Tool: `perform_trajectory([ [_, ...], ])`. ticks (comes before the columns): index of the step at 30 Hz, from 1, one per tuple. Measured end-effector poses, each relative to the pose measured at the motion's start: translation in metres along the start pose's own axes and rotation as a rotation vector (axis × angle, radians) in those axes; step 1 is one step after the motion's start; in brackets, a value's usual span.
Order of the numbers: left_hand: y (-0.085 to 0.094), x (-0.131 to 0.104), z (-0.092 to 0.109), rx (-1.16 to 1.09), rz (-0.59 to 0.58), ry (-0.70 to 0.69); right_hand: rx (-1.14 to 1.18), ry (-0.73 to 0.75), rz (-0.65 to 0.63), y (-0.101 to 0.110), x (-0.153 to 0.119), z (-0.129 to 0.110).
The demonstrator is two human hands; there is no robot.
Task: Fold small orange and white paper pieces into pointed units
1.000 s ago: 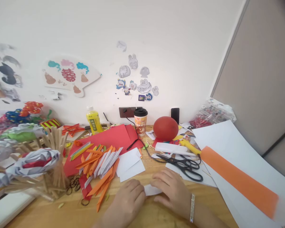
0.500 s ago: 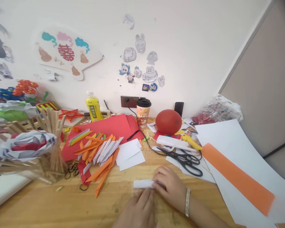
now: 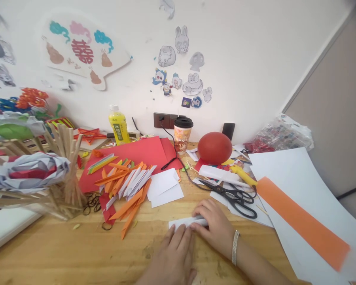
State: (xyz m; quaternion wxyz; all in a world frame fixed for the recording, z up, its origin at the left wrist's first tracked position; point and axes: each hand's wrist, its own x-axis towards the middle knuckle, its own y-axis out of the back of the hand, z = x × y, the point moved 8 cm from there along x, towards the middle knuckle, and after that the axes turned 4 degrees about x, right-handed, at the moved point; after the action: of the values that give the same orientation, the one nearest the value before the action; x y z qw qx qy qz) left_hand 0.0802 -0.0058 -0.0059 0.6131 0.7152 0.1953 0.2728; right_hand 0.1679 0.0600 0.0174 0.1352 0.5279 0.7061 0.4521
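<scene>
A narrow folded strip of white paper [image 3: 179, 223] lies on the wooden table in front of me, slightly slanted. My right hand [image 3: 215, 223], with a sparkly bracelet at its wrist, pinches the strip's right end between thumb and curled fingers. Along the near edge, my left hand [image 3: 175, 251] rests with fingers stretched out, their tips pressing on the paper. Beyond the strip are two white paper pieces [image 3: 166, 192] and a pile of folded orange and white paper pieces [image 3: 133, 186]. Black-handled scissors [image 3: 237, 198] lie to the right of my right hand.
Red paper sheets [image 3: 142, 152] lie at the back, near a yellow bottle [image 3: 119, 126] and a lidded cup [image 3: 183, 136]. A red balloon [image 3: 215, 147] and a yellow glue gun [image 3: 243, 175] sit back right. An orange strip [image 3: 302, 221] crosses large white sheets [image 3: 279, 166]. Wooden sticks [image 3: 67, 158] stand left.
My left fingers have shifted left along the strip's near edge and spread apart. More of the strip shows under my right hand. The view has tilted slightly downward.
</scene>
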Motion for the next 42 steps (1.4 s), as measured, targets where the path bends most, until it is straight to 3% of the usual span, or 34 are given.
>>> perform_trajectory([
  [8,-0.0043,0.0009,-0.0005,0.029,-0.049,0.019,-0.032,-0.007,0.027,-0.0006,0.0017,0.0031],
  [22,-0.0012,-0.0018,0.0014,0.112,0.023,0.013,-0.071,-0.024,0.033,-0.0023,0.0033,0.0043],
  [32,-0.0042,-0.0014,0.0003,0.085,-0.029,0.026,-0.120,-0.034,0.022,-0.0036,0.0048,0.0051],
  [42,0.0012,-0.0033,0.0019,0.151,0.068,0.029,-0.124,-0.068,-0.002,-0.0050,0.0058,0.0060],
])
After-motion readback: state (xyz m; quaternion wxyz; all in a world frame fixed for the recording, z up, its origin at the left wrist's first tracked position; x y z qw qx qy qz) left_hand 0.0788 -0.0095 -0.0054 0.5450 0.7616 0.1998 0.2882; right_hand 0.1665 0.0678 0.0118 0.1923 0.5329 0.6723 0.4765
